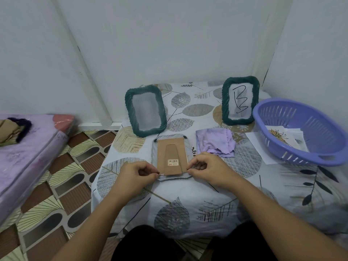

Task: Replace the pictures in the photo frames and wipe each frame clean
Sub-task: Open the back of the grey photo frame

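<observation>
Brown cardboard, the backing board (pixel 171 157) with its folded easel stand and barcode sticker, lies just below the centre of the picture on a grey photo frame (pixel 174 178) that rests face down on the leaf-printed tablecloth (pixel 188 196). The left hand (pixel 134 176) pinches the board's lower left corner between thumb and fingertips; the right hand (pixel 209 169) pinches the lower right corner the same way, so both hands are closed on the board.

The likely slip here is uneven lifting: if one corner comes up faster, the thin board could bend or jam against the small black tabs at its top corners, and any glass beneath might shift or drop out.

Both forearms reach in from the bottom edge, wrists low, fingers curled inward.

Two dark green ribbed frames stand behind: one (pixel 146 110) blank, one (pixel 240 100) at upper right showing a scrawled letter. A crumpled lilac cloth (pixel 215 141) lies right of the board, near a purple slotted plastic basket (pixel 320 159) holding paper pictures.
</observation>
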A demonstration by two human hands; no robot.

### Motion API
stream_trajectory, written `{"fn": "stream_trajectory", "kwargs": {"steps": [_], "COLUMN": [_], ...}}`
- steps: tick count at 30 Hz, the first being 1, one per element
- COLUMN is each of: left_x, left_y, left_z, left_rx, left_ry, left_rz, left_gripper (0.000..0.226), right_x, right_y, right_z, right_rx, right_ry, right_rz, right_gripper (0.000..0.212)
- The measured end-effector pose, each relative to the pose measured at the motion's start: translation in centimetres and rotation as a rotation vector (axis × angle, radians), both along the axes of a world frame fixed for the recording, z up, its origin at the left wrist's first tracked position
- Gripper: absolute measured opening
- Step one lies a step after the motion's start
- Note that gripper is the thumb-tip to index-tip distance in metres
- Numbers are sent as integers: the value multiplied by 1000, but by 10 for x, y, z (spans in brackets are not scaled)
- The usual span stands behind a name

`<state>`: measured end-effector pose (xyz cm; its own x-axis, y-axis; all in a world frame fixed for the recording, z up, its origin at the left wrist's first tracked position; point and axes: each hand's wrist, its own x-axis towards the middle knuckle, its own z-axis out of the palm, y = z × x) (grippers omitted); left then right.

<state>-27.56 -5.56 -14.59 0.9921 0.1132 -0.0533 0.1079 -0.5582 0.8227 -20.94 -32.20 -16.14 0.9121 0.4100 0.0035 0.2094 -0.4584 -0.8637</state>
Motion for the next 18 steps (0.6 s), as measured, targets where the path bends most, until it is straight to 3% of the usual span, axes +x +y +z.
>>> {"fn": "stream_trajectory", "kwargs": {"steps": [18], "left_x": [13], "left_y": [9], "left_z": [1], "left_rx": [3], "left_ry": [180], "left_rz": [-172], "left_gripper": [20], "right_x": [5], "right_y": [2], "right_z": [10], "right_rx": [-24], "right_ry": [53], "right_rz": [43], "right_gripper": [8]}}
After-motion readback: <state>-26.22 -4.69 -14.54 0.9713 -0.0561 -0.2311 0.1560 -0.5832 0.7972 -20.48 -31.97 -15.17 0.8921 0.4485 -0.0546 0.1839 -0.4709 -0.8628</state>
